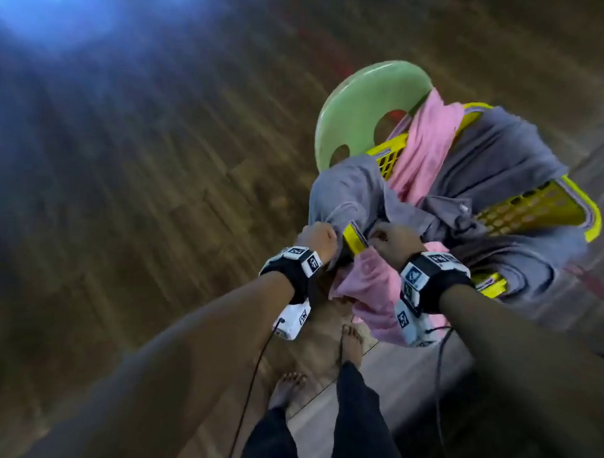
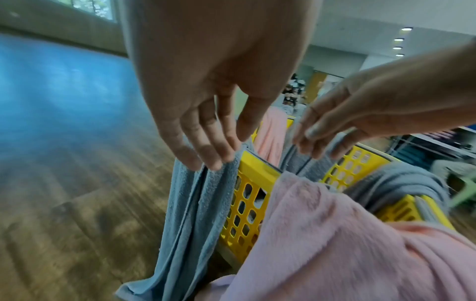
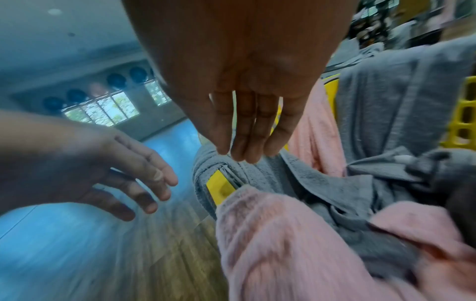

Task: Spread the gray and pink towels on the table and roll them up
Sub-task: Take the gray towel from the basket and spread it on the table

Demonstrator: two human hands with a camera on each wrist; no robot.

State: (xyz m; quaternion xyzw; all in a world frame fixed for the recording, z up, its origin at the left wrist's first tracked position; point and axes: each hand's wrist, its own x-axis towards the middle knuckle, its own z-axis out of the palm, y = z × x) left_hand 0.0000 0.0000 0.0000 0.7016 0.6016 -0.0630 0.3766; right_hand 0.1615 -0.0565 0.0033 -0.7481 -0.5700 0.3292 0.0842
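A gray towel (image 1: 501, 160) and a pink towel (image 1: 423, 154) hang over a yellow slotted basket (image 1: 534, 206) that sits on a green plastic chair (image 1: 363, 104). My left hand (image 1: 319, 236) is at the basket's near corner. In the left wrist view its straight fingers (image 2: 211, 154) touch the top of a hanging fold of the gray towel (image 2: 195, 203). My right hand (image 1: 392, 240) is just right of the bare rim corner (image 3: 219, 183), and its fingertips (image 2: 316, 146) pinch a gray fold. A pink towel (image 3: 283, 244) droops below my wrists.
Wooden floor (image 1: 140, 206) spreads to the left and beyond the chair. My bare feet (image 1: 351, 343) stand close to the basket. Wrist-camera cables (image 1: 254, 381) hang from both forearms. The left wrist view shows shelves and more fabric (image 2: 438, 142) in the far background.
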